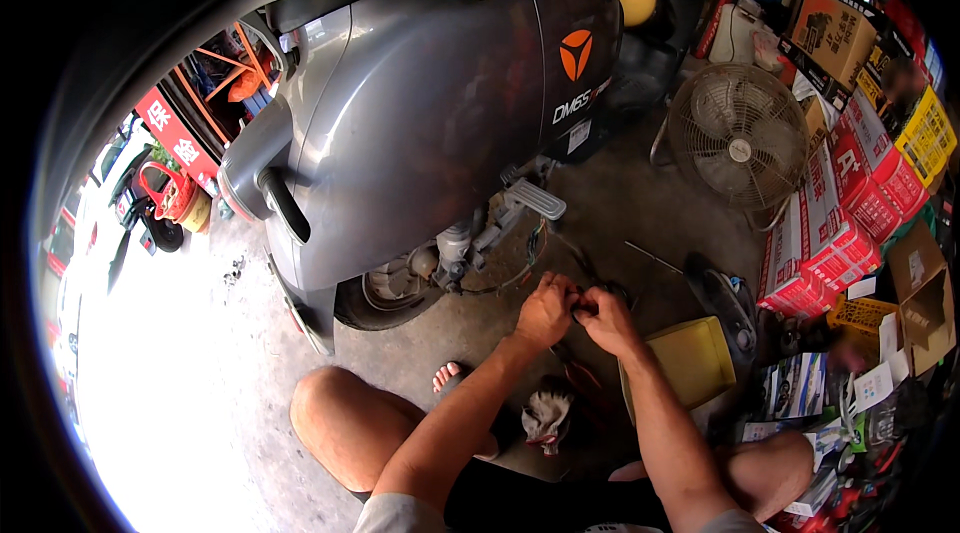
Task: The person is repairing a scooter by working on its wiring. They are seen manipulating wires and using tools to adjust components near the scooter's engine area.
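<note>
- Both our hands, left hand (546, 309) and right hand (604, 319), pinch together on dark wires (585, 299).
- These wires trail from the grey scooter (420, 123), just above the concrete floor (620, 203).
- Yellow tray (692, 360) lies beside our right forearm.

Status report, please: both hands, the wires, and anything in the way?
Left hand and right hand together, pinching dark wires from grey scooter. Grip partly hidden. Yellow tray beside right forearm, not blocking.

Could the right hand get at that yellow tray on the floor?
Probably yes: the right hand is beside the yellow tray, with nothing visible between them, though it is busy with dark wiring.
</note>
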The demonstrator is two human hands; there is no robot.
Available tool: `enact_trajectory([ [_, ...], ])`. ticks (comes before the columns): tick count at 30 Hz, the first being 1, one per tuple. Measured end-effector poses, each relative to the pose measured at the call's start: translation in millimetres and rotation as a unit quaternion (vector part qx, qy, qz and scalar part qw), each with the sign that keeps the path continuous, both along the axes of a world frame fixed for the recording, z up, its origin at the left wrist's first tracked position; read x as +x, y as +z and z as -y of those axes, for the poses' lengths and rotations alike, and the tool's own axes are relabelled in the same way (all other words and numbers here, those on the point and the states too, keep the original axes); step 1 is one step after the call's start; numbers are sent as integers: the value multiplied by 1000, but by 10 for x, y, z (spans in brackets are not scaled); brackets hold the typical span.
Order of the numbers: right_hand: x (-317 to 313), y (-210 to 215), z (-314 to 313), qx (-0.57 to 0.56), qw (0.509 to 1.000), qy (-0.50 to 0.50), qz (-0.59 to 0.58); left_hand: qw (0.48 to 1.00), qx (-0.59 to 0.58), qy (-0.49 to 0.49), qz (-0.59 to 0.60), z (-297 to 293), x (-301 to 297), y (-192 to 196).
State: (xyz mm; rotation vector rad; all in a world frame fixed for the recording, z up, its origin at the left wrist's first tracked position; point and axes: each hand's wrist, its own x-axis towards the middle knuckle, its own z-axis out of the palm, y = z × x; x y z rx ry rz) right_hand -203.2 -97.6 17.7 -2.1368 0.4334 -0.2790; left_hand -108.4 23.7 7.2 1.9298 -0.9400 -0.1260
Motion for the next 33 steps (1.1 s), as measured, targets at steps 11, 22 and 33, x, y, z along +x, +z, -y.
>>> enact_trajectory([
  [11, 43, -20, 23, 2, 1000, -20, 18, 999, -38, 12, -22, -5, 34, 33],
  [22, 82, -89, -16, -81, 989, -47, 117, 1000, 14, 5, 6, 4, 71, -210],
  [33, 635, -43, 240, -56, 996, 53, 50, 993, -24, 117, 0, 25, 353, -82],
])
